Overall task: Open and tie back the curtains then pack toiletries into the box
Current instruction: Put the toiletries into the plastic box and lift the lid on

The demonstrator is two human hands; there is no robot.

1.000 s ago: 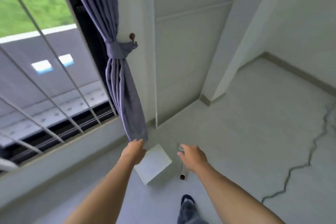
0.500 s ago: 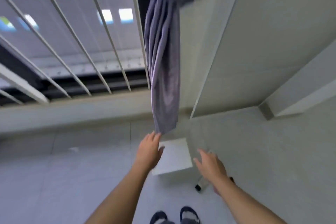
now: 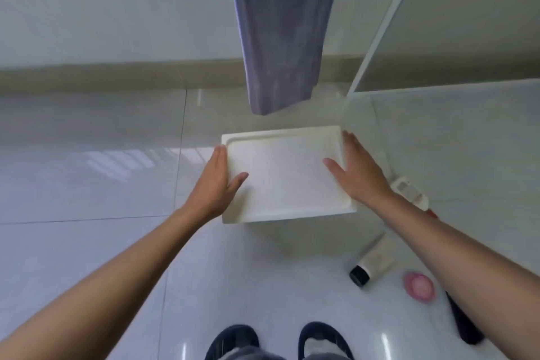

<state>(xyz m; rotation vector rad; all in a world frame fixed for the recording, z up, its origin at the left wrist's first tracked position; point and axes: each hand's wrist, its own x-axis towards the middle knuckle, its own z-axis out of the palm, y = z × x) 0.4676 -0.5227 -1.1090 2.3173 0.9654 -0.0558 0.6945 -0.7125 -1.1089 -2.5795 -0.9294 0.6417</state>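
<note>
In the frame's centre, the white lidded box (image 3: 287, 175) is sitting on the floor (image 3: 87, 184). Both hands are touching its lid's short edges with straight fingers: left hand (image 3: 217, 184), right hand (image 3: 358, 175). The curtain (image 3: 280, 32) is hanging above; a bottle (image 3: 372, 261) is lying lower right.

One white box (image 3: 285, 172) with its lid on sits on the floor, and one purple curtain (image 3: 280, 29) hangs above it. Two hands are in view, the left hand (image 3: 214, 184) and the right hand (image 3: 358, 172), one at each side of the lid. To the right lie one white bottle (image 3: 372, 260) with a black cap, one pink round thing (image 3: 419, 286), one white ridged item (image 3: 410, 193) (too blurred to name) and one dark object (image 3: 464, 324) at the edge. Two shoes (image 3: 233, 339) show at the bottom.
</note>
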